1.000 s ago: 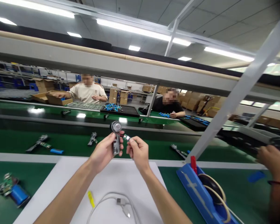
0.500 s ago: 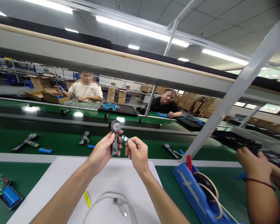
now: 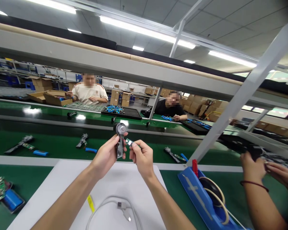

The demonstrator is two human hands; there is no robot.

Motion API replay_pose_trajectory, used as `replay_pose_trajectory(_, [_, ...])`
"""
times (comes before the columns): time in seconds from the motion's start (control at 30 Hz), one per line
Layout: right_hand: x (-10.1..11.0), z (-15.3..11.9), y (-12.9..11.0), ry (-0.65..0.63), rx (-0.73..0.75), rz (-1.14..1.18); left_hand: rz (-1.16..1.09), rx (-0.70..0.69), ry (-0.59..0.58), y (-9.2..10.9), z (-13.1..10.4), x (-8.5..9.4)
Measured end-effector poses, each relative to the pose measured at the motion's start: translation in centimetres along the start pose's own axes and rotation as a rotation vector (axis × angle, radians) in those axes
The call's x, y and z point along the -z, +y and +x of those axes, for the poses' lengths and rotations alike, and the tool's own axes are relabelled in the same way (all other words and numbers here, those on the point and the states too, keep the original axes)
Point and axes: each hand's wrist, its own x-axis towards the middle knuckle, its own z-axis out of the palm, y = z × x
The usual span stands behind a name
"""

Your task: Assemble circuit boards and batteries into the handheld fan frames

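My left hand (image 3: 107, 154) is closed around a grey handheld device housing (image 3: 120, 148) with a round motor-like head (image 3: 120, 128) at its top. The housing stands upright above the white sheet (image 3: 124, 185). Close to its right side, my right hand (image 3: 142, 157) pinches a small green circuit board (image 3: 129, 141) between thumb and fingers. Wires seem to run between board and housing, but they are too small to make out clearly. A white USB cable (image 3: 121, 206) lies coiled on the sheet below my hands, beside a yellow tag (image 3: 90, 203).
Part sets with a blue battery (image 3: 40, 153) lie along the green belt (image 3: 62, 143). Another battery with a board (image 3: 12, 199) is at left. A blue holder (image 3: 194, 195) stands right, near a slanted post (image 3: 240, 86). A co-worker's hands (image 3: 254, 169) work at far right.
The part sets on the belt have shifted left. My hands keep their hold, with the housing slightly farther right. The co-worker's hands at right have moved left and spread apart.
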Motion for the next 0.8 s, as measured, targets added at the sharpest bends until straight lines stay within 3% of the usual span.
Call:
replay_pose_trajectory(0.33, [-0.6,0.0,0.6,-0.027,-0.046,0.013,0.21,-0.169,0.048,-0.8,0.6,1.2])
replay_pose_trajectory(0.5, [-1.2,-0.5,1.4,-0.04,0.038,-0.105,0.383,-0.314,0.127,-0.7,0.8,1.7])
replay_pose_trajectory(0.8, [-1.7,-1.1,1.4,-0.095,0.122,-0.171,0.526,-0.339,0.186,-0.3,0.7,1.0])
